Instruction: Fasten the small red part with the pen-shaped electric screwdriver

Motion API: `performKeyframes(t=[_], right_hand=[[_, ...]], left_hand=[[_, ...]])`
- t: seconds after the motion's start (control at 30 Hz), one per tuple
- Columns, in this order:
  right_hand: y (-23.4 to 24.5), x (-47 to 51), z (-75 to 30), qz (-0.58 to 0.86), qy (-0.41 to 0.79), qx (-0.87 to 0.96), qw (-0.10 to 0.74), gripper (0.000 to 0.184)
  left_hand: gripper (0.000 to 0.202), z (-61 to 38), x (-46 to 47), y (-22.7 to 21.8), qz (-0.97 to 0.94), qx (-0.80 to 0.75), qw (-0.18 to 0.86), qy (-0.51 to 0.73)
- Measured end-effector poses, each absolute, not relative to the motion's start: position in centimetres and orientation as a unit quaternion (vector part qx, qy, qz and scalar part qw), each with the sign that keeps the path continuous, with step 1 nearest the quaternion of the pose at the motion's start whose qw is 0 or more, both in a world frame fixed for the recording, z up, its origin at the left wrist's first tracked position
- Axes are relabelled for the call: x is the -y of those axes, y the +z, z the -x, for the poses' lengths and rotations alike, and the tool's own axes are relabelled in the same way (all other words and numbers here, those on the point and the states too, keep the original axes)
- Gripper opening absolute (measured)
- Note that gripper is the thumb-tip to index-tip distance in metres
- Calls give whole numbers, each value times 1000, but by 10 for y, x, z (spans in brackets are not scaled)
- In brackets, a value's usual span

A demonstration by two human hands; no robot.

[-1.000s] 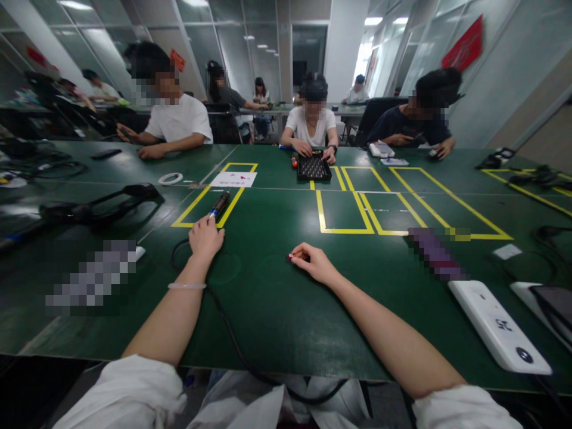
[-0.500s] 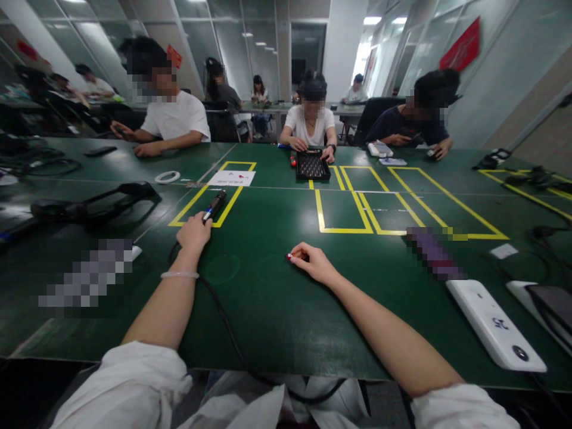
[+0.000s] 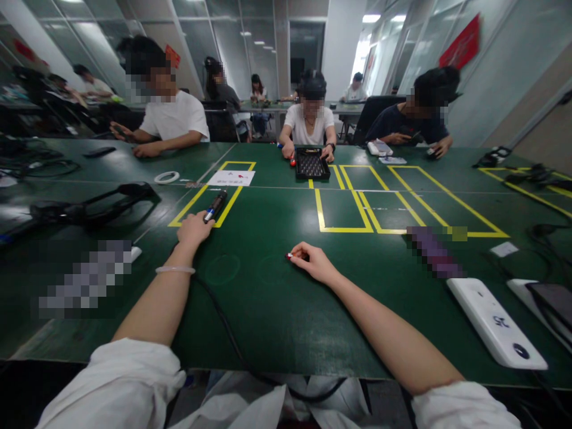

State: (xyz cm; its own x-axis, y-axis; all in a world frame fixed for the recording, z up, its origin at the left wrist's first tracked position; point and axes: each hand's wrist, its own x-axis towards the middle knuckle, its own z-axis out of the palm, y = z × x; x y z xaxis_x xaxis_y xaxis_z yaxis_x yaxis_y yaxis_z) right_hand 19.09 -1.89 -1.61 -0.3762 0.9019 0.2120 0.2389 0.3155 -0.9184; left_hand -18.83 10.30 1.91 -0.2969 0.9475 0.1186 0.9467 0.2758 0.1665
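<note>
The left hand [image 3: 193, 229], just shifted leftward, grips the near end of the black tube [image 3: 217, 205], while the right hand [image 3: 315, 261], right of the tube, pinches a small red piece [image 3: 288, 256] at the worktop [image 3: 313, 336], leaving both occupied.

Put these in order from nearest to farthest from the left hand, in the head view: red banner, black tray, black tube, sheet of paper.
1. Black tube: touching the left hand.
2. Sheet of paper: just beyond the tube.
3. Black tray: farther off, to the right.
4. Red banner: far right background.
</note>
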Motion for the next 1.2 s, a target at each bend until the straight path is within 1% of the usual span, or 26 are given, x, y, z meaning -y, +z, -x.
performKeyframes(t=[0.27,0.53,0.77,0.9,1.0,1.2], right_hand=[[-18,19,-192,394,425,715,390,23],[-15,20,-192,396,427,714,389,24],[-16,20,-191,393,426,713,394,22],[-17,20,-191,393,429,712,393,22],[-17,20,-191,395,428,713,391,24],[-15,21,-190,398,424,714,389,23]], left_hand=[[48,179,-115,22,-552,-826,-9,116],[58,198,-110,15,-618,-783,-13,69],[57,208,-102,11,-676,-736,-6,27],[60,208,-99,12,-687,-726,-8,22],[59,205,-95,15,-688,-725,-7,23],[60,181,-74,21,-692,-721,-20,18]])
